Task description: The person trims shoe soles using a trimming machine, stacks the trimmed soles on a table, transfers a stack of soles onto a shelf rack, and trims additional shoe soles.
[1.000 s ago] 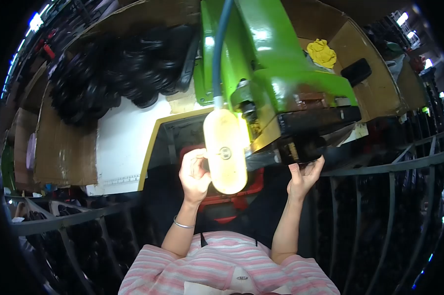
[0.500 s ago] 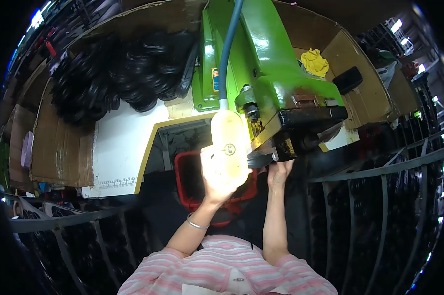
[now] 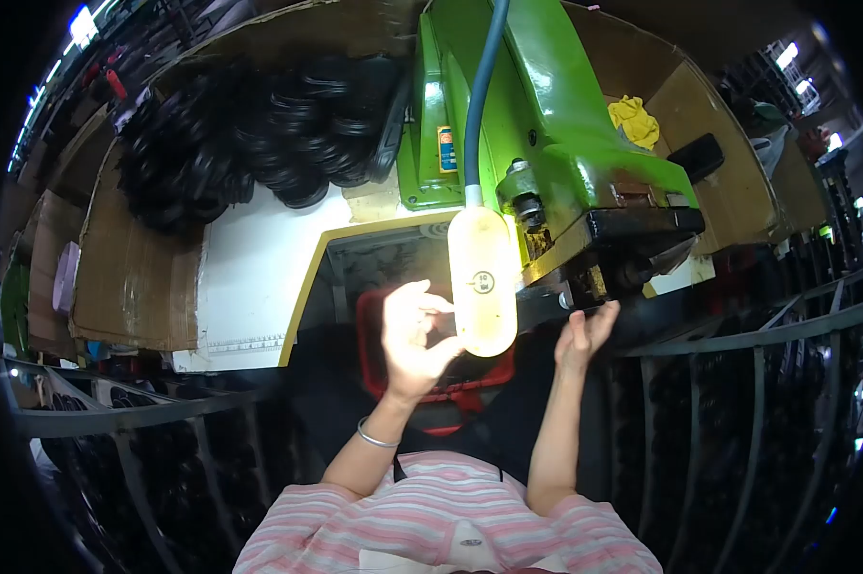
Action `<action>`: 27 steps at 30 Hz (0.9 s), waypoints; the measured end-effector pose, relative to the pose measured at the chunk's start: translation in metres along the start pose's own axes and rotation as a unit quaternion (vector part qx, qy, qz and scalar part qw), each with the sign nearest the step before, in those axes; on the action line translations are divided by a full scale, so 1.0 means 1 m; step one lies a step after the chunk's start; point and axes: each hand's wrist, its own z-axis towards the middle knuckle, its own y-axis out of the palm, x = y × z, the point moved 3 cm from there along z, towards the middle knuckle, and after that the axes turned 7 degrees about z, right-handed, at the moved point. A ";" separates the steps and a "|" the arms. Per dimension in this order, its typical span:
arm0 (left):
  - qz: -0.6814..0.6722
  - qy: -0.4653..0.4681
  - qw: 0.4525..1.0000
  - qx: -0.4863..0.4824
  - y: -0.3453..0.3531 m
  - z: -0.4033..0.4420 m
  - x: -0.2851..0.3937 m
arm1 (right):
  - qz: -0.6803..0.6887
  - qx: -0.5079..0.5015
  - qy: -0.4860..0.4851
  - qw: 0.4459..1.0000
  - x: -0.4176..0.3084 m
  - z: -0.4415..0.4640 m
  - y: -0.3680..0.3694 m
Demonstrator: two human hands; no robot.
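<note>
My left hand [image 3: 412, 344] is raised just left of the glowing oval lamp [image 3: 482, 316], its fingers curved and thumb apart, holding nothing I can see. Strong lamplight washes out its fingers, and the lamp may hide some fingertips. Under the black head [image 3: 642, 227] of the green machine [image 3: 556, 105] is my right hand [image 3: 584, 337], palm turned up and fingers apart, with nothing visible in it. A red basket [image 3: 369, 320] stands low between my arms, partly hidden by my left hand and the lamp.
Black soles [image 3: 297, 124] are heaped at the back left beside a cardboard box wall [image 3: 135, 277]. The white tabletop [image 3: 250, 277] has a yellow-edged cutout. A yellow cloth [image 3: 634, 122] and a black object [image 3: 696, 156] lie right of the machine. Metal rails [image 3: 737, 337] flank me.
A dark flat piece seen between my hands beside the machine head is no longer visible. My left hand has come away from behind the lamp; my right hand has opened and lowered slightly.
</note>
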 end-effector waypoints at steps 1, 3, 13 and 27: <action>0.019 -0.002 1.000 -0.001 0.008 -0.003 -0.006 | 0.042 0.010 0.026 0.999 0.017 0.000 -0.009; 0.103 0.043 0.994 0.011 0.025 -0.004 -0.026 | 0.103 0.018 0.095 0.990 0.037 -0.011 -0.006; 0.100 0.029 0.993 0.057 0.032 -0.008 -0.055 | 0.130 0.067 0.150 0.978 0.085 -0.028 0.002; 0.052 0.026 0.996 -0.060 -0.025 -0.013 0.018 | -0.347 -0.099 0.063 0.930 -0.006 -0.051 0.016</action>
